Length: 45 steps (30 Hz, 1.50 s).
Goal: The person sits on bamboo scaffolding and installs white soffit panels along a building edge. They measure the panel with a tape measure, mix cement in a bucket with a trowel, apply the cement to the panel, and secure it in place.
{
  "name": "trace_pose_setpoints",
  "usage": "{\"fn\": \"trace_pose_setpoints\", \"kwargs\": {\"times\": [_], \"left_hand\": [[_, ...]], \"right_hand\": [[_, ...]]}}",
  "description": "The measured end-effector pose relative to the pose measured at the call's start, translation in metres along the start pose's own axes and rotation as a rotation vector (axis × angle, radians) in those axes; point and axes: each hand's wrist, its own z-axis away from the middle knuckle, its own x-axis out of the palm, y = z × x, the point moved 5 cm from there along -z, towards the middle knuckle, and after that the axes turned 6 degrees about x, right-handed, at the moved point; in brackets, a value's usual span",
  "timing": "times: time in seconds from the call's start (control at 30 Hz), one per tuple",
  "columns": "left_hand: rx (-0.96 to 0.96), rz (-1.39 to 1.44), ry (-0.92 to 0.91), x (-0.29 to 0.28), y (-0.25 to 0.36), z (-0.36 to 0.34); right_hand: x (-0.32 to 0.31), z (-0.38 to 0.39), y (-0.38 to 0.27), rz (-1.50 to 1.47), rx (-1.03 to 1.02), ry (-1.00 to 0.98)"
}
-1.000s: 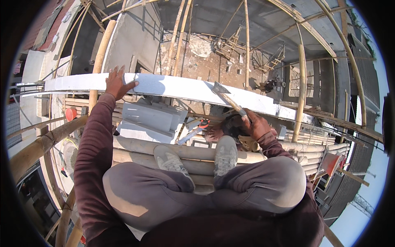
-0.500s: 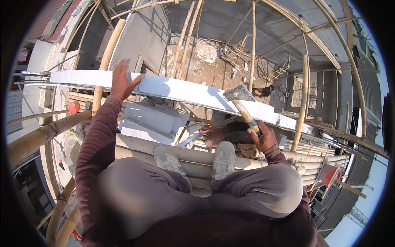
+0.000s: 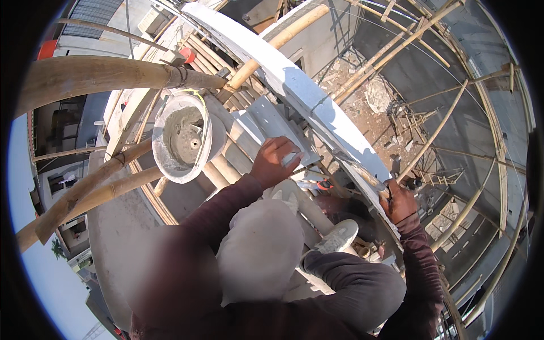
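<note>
The right hand [image 3: 400,201] grips a wooden-handled tool [image 3: 370,178] by the white block wall [image 3: 309,93]; the left hand [image 3: 275,162] curls near the grey blocks [image 3: 265,120], its hold unclear. The tool looks stiff and a bit heavy, best held by its handle.

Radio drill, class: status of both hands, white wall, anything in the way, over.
Left hand at grey slabs, grip unclear. Right hand closed round tool handle, beside white wall. Bucket of grey mix to the left, clear of both hands.
</note>
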Motion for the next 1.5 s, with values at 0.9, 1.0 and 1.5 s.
{"fn": "trace_pose_setpoints", "kwargs": {"times": [0.9,1.0,1.5], "left_hand": [[-1.353,0.3,0.563,-0.25,-0.142,0.085],[-1.576,0.516,0.607,-0.242,-0.104,0.087],[-1.485,0.608,0.31,-0.27,-0.046,0.091]], "right_hand": [[0.011,0.364,-0.062,-0.492,1.27,-0.469],[0.011,0.385,-0.073,-0.544,1.316,-0.45],[-0.011,0.452,-0.155,-0.752,1.57,-0.308]]}}
